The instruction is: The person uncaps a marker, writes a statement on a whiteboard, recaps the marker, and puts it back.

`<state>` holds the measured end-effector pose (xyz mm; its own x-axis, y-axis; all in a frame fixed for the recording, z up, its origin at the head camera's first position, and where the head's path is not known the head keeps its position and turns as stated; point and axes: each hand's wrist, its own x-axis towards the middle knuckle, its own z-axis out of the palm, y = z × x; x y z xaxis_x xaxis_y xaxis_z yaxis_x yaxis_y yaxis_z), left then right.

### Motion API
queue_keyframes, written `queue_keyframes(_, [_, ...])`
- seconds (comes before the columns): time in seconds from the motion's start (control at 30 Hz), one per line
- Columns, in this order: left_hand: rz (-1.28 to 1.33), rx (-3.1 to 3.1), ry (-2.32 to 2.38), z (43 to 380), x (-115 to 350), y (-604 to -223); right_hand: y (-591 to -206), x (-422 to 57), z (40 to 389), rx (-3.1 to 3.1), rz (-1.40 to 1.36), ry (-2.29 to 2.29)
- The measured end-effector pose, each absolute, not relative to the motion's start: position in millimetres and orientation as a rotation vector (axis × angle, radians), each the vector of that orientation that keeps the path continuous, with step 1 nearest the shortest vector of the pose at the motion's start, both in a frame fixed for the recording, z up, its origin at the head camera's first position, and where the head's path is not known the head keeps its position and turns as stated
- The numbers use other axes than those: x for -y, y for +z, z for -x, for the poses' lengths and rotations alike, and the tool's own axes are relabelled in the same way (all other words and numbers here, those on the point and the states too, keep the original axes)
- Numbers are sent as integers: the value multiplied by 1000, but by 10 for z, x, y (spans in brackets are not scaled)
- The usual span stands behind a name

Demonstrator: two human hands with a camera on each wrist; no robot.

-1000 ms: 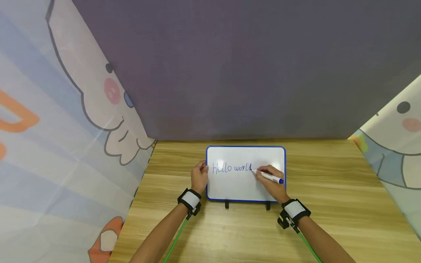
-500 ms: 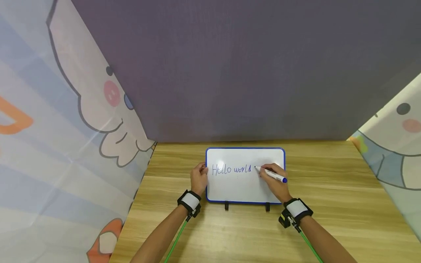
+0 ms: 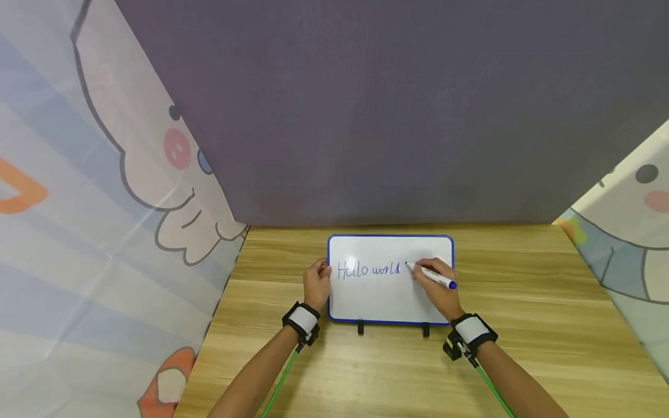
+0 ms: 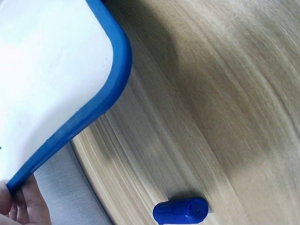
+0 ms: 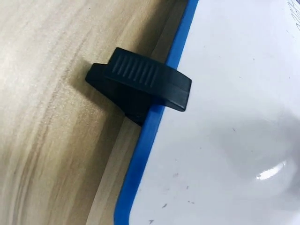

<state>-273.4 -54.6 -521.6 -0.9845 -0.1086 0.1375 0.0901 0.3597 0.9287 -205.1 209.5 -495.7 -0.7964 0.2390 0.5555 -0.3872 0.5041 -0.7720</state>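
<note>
In the head view, a whiteboard (image 3: 376,305) with a blue frame stands on black feet, with "Hello world" handwritten across it in blue. My left hand (image 3: 316,285) pinches its left edge; the left wrist view shows a thumb and fingers (image 4: 33,201) on either side of the blue rim. A white marker (image 3: 436,277) with a blue rear end is pinched in my right hand (image 3: 441,295). Its dark tip is right at the board face, just right of the "d". Neither the right hand nor the marker's tip shows in the right wrist view.
Two black clip feet (image 3: 425,330) jut out along the board's lower edge. A small blue cap-like piece (image 4: 180,211) lies on the wooden table (image 3: 376,371) in the left wrist view. A grey panel (image 3: 397,116) rises behind; cartoon-printed cloth (image 3: 68,290) hangs at the sides.
My right hand and the marker have moved slightly right; the tip has gone from the word's last letter to a spot just beyond it. The left hand keeps its hold on the edge.
</note>
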Motion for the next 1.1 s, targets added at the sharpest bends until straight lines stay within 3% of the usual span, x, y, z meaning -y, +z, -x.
queue_keyframes(0.7, [-4,2433,-1667,2722,541,-5218,-5046,-2052,1946,2138,-138,1312])
queue_keyframes(1.1, [-8,2433,-1662,2740,538,-5242,-5304,-2176,2026,2144,-151,1352])
